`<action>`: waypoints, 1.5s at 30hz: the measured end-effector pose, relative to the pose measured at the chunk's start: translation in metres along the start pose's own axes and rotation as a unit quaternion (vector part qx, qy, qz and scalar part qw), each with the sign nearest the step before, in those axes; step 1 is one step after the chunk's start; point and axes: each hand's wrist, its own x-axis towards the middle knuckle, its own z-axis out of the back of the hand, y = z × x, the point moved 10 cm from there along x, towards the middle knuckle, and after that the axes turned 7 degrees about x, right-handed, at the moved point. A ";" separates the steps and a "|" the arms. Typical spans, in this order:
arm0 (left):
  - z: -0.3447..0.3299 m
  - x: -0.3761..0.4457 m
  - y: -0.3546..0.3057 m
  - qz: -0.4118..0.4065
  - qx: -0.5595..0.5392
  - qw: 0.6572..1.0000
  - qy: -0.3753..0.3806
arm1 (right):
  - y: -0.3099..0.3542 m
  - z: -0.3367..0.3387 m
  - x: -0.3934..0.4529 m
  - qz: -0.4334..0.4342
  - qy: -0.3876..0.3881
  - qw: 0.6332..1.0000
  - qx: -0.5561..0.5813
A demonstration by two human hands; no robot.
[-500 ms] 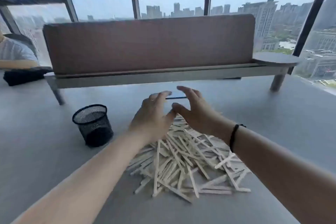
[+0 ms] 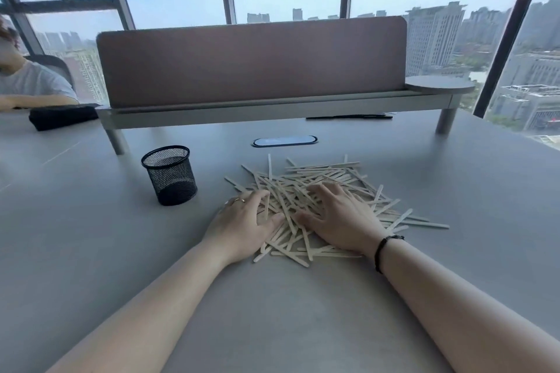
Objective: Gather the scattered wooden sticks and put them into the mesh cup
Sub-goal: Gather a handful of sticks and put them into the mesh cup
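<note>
A loose heap of pale wooden sticks (image 2: 330, 179) lies on the grey table (image 2: 91, 251) in the middle of the head view. My left hand (image 2: 242, 224) rests flat on the heap's left edge, fingers spread, a ring on one finger. My right hand (image 2: 339, 218) lies palm down on the heap's middle, fingers apart, a black band on the wrist. Neither hand grips a stick. The black mesh cup (image 2: 169, 174) stands upright to the left of the heap, a short gap from my left hand; it looks empty.
A raised shelf with a brown divider panel (image 2: 251, 60) spans the table's far side on round legs. An oval cable port (image 2: 285, 141) sits behind the heap. A black pouch (image 2: 63, 116) and another person's arm (image 2: 18, 100) are at far left. Pens (image 2: 348, 116) lie under the shelf.
Both hands have come down from above the heap's far side and pulled back toward me, now lying flat on the sticks. The view has tilted so more of the heap's far side shows.
</note>
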 end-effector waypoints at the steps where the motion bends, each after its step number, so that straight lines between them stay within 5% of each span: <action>1: 0.000 0.003 -0.002 -0.006 0.001 1.000 -0.001 | 0.000 -0.001 0.001 0.002 0.001 1.000 -0.008; 16: -0.002 0.013 -0.012 -0.052 0.007 0.998 -0.025 | 0.006 -0.002 0.025 0.050 -0.066 0.994 -0.074; 31: 0.013 0.011 -0.001 -0.039 -0.126 0.988 -0.079 | -0.001 0.008 0.021 0.089 -0.056 0.994 -0.028; 45: 0.029 0.003 -0.012 -0.054 -0.054 0.989 -0.128 | 0.005 0.036 0.010 0.118 -0.159 0.966 0.167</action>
